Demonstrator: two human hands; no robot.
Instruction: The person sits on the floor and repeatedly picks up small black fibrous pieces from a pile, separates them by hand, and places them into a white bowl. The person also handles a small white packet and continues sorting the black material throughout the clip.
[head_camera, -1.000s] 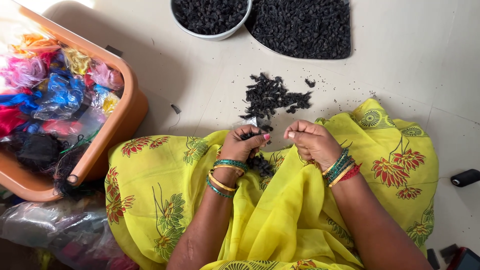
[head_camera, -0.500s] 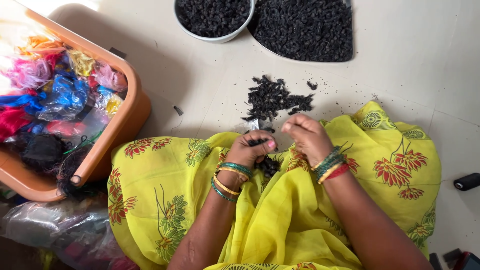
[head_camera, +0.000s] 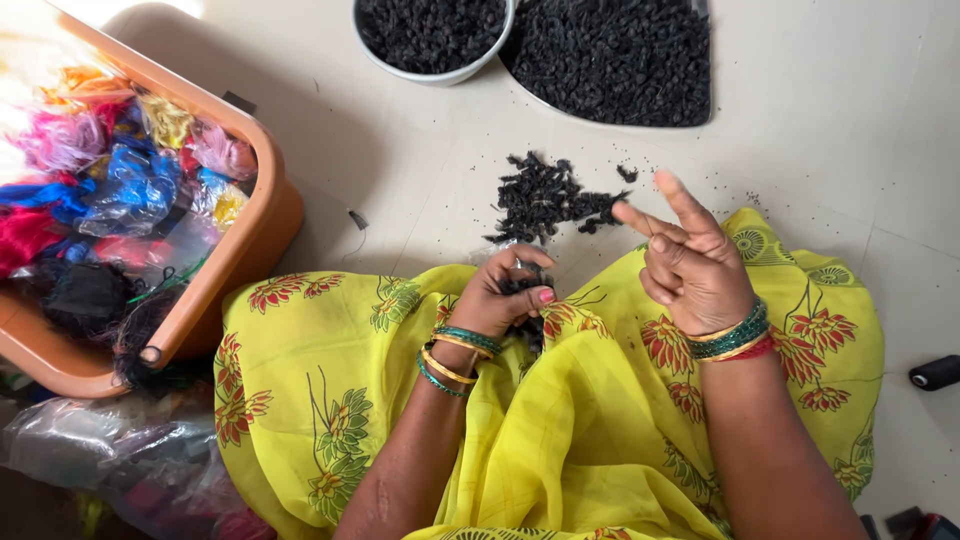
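Yellow cloth (head_camera: 560, 440) covers the lap. Small pile of black bits (head_camera: 545, 200) lies on the floor just ahead of both hands, strung left to right. Left hand (head_camera: 505, 300), nearer, pinches a dark clump at the lap's edge. Right hand (head_camera: 695, 270) raised, fingers loosely spread, empty.

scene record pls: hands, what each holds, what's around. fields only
left hand: curled over a small clump of black bits on the lap, grip closed on it
right hand: raised, fingers spread, holds nothing
lap: yellow flowered cloth
floor ahead: loose pile of black bits
top: white bowl and a flat heap, both of black bits
left: orange tub of coloured bundles
right edge: black spool
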